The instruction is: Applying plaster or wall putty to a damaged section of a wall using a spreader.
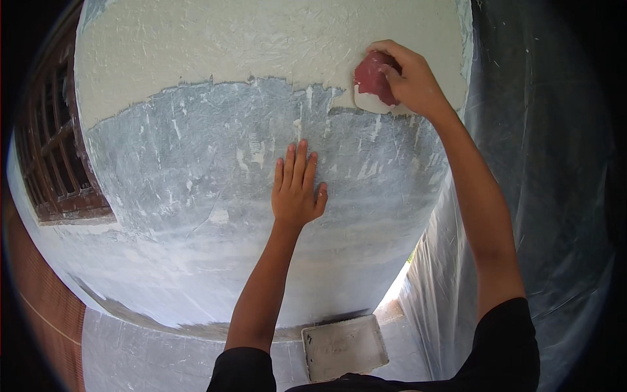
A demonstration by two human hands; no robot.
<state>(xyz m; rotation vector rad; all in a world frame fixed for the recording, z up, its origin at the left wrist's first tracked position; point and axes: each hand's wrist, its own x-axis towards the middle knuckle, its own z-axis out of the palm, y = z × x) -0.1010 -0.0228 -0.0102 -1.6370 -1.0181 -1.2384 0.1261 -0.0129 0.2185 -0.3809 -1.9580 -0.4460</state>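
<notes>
My right hand (418, 81) grips a red putty spreader (372, 73) against the wall at the upper right. Cream-coloured filler clings to the spreader's lower part. It sits at the ragged lower border of a wet, textured cream coat (228, 46) that covers the top of the wall. Below that border the wall (215, 150) is bare grey with whitish streaks and patches. My left hand (297, 193) lies flat on this grey part near the middle, fingers stretched upward and holding nothing.
On the floor at the wall's foot stands a shallow tray (381, 338) with greyish filler inside. Clear plastic sheeting (516, 196) hangs along the right. A brown barred window (62, 144) is set at the left, above a reddish-brown woven surface (42, 300). Pale sheeting (163, 356) covers the floor.
</notes>
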